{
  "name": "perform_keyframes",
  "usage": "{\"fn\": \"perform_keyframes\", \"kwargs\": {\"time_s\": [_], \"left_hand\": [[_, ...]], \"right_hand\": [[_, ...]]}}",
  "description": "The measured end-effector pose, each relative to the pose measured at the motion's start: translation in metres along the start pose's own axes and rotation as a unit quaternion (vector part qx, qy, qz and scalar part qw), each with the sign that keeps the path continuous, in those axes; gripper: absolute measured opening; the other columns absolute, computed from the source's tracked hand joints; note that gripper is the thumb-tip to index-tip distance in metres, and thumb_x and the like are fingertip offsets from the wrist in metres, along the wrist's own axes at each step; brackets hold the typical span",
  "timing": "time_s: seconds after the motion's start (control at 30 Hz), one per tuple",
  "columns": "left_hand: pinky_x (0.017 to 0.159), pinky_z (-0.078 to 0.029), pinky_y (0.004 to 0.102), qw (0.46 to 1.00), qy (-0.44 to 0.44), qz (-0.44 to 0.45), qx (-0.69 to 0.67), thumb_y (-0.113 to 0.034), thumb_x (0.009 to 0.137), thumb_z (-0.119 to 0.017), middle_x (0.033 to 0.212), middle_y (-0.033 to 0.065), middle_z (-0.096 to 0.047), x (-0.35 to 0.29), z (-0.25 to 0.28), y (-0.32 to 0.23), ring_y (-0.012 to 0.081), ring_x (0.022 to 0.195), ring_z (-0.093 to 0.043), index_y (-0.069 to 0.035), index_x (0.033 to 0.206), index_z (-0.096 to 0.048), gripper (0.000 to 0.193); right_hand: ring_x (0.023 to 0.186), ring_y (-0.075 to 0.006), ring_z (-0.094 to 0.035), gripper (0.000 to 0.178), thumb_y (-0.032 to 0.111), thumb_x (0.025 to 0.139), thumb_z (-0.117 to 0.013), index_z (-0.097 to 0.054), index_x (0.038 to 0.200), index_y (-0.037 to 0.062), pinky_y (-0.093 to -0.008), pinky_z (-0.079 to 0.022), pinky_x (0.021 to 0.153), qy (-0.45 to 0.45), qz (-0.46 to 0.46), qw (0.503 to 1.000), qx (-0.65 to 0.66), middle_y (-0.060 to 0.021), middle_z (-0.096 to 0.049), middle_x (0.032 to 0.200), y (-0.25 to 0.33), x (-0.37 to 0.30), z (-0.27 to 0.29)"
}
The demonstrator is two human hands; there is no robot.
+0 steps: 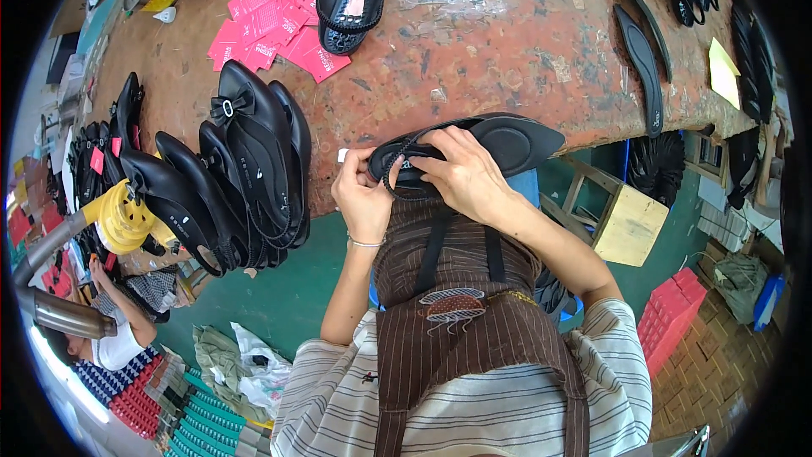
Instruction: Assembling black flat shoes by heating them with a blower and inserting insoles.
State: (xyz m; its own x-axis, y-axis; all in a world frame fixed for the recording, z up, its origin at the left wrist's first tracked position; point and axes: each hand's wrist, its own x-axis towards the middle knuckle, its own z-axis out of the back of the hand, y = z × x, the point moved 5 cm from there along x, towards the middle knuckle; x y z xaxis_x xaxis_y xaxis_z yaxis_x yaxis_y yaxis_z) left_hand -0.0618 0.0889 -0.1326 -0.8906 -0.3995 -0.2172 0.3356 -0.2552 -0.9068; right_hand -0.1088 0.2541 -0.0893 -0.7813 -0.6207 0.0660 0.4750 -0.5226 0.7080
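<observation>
A black pointed flat shoe (pixel 518 142) lies sideways at the table's near edge, its toe to the right and its dark insole facing up. My left hand (pixel 362 196) pinches the gathered rim at the heel end, thumb on the inside. Over the middle of the shoe, my right hand (pixel 463 173) bends its fingers into the opening and presses beside the heel part of the insole. The right fingertips are partly hidden, so I cannot tell whether they hold anything small. A white scrap (pixel 342 155) shows beside my left fingers.
Several black flats (pixel 262 161) stand close together on the left, near a yellow lamp head (pixel 125 218). Pink cards (pixel 275 17) and another black shoe (pixel 353 0) lie at the back. Loose black insoles (pixel 640 68) are at right. Below stands a wooden stool (pixel 630 224); another person (pixel 118 322) sits lower left.
</observation>
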Motion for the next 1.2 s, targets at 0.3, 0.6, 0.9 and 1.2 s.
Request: {"fn": "perform_keyframes", "kwargs": {"time_s": [0.3, 0.6, 0.9, 1.2], "left_hand": [[0.039, -0.034, 0.0240, 1.000, -0.001, 0.008, 0.010, -0.008, 0.090, -0.067, 0.051, 0.0008, -0.051, 0.012, 0.000, -0.006, 0.0054, 0.041, -0.048, 0.000, 0.080, -0.060, 0.015], [0.037, -0.039, 0.0289, 0.998, 0.009, 0.024, 0.049, -0.009, 0.093, -0.062, 0.051, 0.0040, -0.053, 0.000, -0.005, -0.012, 0.0109, 0.041, -0.053, 0.000, 0.081, -0.055, 0.016], [0.053, -0.044, 0.0411, 0.945, 0.080, -0.222, 0.227, -0.023, 0.084, -0.069, 0.067, 0.0091, -0.059, -0.067, -0.058, -0.053, 0.0288, 0.061, -0.060, -0.006, 0.073, -0.053, 0.026], [0.109, -0.030, 0.0544, 0.864, 0.157, -0.363, 0.312, -0.005, 0.080, -0.056, 0.150, 0.0204, -0.034, -0.070, -0.108, -0.043, 0.0327, 0.141, -0.030, 0.005, 0.143, -0.034, 0.067]], "right_hand": [[0.128, -0.0285, -0.050, 0.046, 0.002, 0.072, -0.059, -0.066, 0.117, 0.0062, -0.0417, -0.036, 0.112, 0.072, 0.109, 0.990, -0.052, -0.0135, -0.058, 0.131, 0.010, -0.007, -0.015], [0.127, -0.0268, -0.051, 0.033, 0.012, 0.070, -0.065, -0.071, 0.102, 0.0051, -0.0525, -0.020, 0.117, 0.038, -0.052, 0.974, -0.217, -0.0154, -0.063, 0.121, -0.003, -0.010, 0.021], [0.121, -0.0329, -0.052, 0.050, 0.013, 0.074, -0.076, -0.061, 0.121, 0.0046, -0.0511, -0.039, 0.104, -0.145, -0.192, 0.961, 0.137, -0.0186, -0.052, 0.124, -0.033, 0.051, 0.092], [0.124, -0.0396, -0.048, 0.053, 0.009, 0.069, -0.079, -0.058, 0.118, 0.0072, -0.0539, -0.025, 0.115, -0.223, -0.103, 0.966, 0.082, -0.0245, -0.055, 0.124, -0.037, 0.075, 0.071]]}}
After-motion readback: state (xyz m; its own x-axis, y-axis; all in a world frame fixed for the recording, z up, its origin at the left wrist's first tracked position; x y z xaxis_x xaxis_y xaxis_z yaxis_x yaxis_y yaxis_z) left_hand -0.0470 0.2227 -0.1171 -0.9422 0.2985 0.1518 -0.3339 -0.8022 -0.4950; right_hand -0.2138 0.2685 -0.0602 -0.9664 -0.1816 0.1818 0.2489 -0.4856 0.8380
